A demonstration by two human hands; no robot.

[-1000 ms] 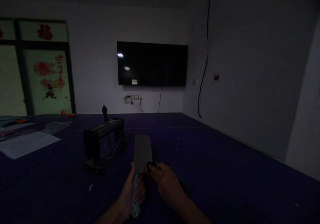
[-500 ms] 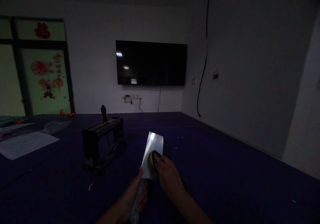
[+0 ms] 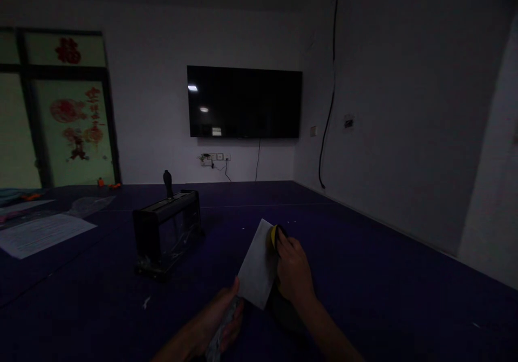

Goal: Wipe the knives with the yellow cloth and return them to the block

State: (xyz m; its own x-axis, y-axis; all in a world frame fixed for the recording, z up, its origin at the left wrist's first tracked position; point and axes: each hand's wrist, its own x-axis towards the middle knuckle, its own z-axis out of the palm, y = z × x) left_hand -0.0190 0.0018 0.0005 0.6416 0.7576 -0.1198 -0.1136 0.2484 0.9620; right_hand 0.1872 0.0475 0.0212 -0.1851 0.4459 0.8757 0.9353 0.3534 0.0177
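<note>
My left hand is closed around the handle of a cleaver, which looks wrapped in clear plastic. The broad, pale metal blade tilts up and to the right. My right hand grips a round black-and-yellow pad, whose yellow face meets the blade near its upper right corner. Beneath my right forearm lies a dark shape, too dim to name. The right fingertips are partly hidden behind the pad.
On the dark blue surface, a black holder with a black handle rising from its top stands to the left. Printed paper and clear plastic lie farther left. A television hangs on the far wall.
My right hand has slid the pad up and right across the blade. The cleaver has tipped farther right, and its bright glare is gone. The left hand keeps its hold.
</note>
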